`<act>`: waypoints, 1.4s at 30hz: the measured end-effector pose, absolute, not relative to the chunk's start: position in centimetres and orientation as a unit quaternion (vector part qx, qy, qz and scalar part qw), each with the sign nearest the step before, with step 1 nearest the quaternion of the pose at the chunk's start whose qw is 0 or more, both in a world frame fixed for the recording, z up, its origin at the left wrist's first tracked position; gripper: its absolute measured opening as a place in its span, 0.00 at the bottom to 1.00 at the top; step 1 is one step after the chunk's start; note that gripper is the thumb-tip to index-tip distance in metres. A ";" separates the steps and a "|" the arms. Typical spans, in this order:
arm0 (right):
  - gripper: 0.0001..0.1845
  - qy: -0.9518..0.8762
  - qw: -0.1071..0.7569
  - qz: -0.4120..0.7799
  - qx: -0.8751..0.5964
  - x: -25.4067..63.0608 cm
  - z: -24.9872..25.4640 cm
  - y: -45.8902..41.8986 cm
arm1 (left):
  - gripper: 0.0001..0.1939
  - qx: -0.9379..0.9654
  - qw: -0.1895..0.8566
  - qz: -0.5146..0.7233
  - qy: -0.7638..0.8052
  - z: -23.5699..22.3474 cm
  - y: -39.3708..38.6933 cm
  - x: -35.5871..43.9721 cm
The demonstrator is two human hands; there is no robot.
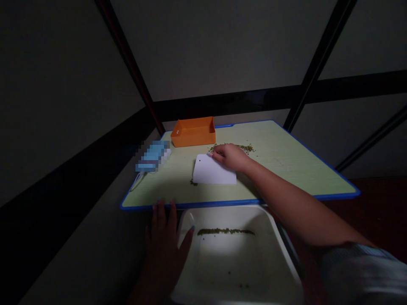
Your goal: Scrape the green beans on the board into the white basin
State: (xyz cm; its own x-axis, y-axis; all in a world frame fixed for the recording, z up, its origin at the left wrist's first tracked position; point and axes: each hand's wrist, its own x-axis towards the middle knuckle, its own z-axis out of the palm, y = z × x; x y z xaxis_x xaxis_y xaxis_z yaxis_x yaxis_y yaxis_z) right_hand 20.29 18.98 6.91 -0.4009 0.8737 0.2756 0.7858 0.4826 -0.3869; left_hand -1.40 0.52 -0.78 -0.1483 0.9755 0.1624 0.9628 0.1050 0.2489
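Observation:
My right hand (231, 156) grips the top edge of a white card (214, 170), which stands tilted on the pale green tabletop (286, 165). Behind that hand lies a spread of small greenish-brown grains (248, 148), partly hidden by it. A few more grains (193, 182) sit at the card's lower left corner. In shadow, my left hand (167, 237) has its fingers spread, the tips at the table's blue front edge and the thumb by the rim of a white tub (280, 250). Inside the tub a line of grains (225, 231) runs along the far side.
An orange open box (193, 134) stands at the back left of the table. A light blue, blurred-out object (152, 156) with a white cord (136, 181) lies at the left edge. Dark-framed wall panels (222, 51) rise close behind and to the left.

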 end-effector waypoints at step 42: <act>0.20 -0.856 0.265 0.106 -0.430 19.4 7.0 19.0 | 0.35 0.656 0.007 0.135 0.743 -0.8 0.3 -1.1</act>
